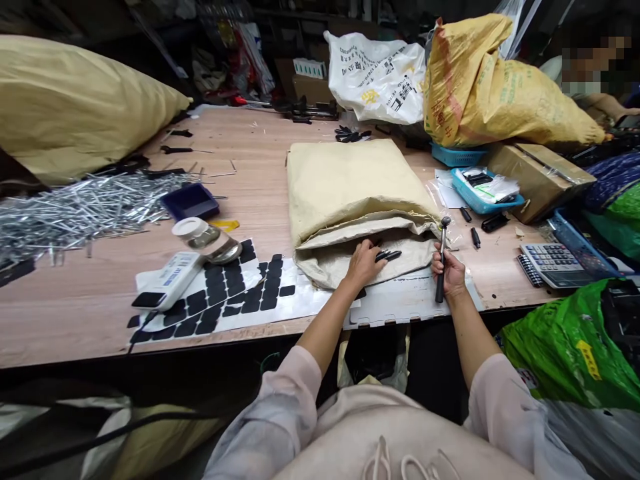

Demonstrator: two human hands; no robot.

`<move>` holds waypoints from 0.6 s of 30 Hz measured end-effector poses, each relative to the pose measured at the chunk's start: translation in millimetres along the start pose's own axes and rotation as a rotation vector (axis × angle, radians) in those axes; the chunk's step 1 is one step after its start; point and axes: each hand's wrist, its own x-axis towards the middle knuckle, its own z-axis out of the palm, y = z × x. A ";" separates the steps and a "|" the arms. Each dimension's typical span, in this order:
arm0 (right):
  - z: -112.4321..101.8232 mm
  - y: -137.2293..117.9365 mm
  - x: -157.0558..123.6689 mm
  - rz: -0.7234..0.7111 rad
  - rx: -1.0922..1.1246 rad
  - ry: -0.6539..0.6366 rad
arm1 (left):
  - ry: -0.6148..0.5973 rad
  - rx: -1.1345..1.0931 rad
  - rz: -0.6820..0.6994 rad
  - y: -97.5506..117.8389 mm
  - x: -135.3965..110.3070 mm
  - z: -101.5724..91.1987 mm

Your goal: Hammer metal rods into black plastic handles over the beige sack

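A cream-coloured sack [350, 177] lies flat on the table, its mouth gaping toward me. At that mouth my left hand [364, 265] is closed around slim black handles [390, 255], whose ends stick out past the thumb; their far parts are hidden by the fingers and sack. Just right of the sack, my right hand [451, 272] grips a ratchet-like hand tool [441, 283] upright, with a black handle, a shiny shaft and a small round metal head. Loose black handle pieces [475, 238] rest on the table beyond it.
Many metal rods [95, 207] are heaped at left. Nearer stand a clear jar [220, 245], a white box [173, 277] and black adhesive pads [215, 293]. At right are a blue basket [487, 205], a carton [543, 180], a calculator [555, 263] and a green bag [565, 333]. Another person sits far right.
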 end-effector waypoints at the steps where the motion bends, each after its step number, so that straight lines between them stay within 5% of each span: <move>1: 0.5 0.1 0.0 -0.010 -0.016 0.005 | 0.027 -0.031 0.022 -6.2 -8.7 0.5; 10: 21.9 6.1 -46.1 -0.100 -0.315 0.070 | 0.209 -0.306 -0.011 -33.6 -30.9 16.3; 14: 39.4 20.1 -80.4 -0.084 -0.655 0.032 | 0.279 -0.227 -0.049 -31.3 -41.8 11.9; 18: 52.7 39.4 -94.6 -0.248 -1.051 -0.025 | 0.245 -0.168 -0.103 -29.3 -48.9 4.3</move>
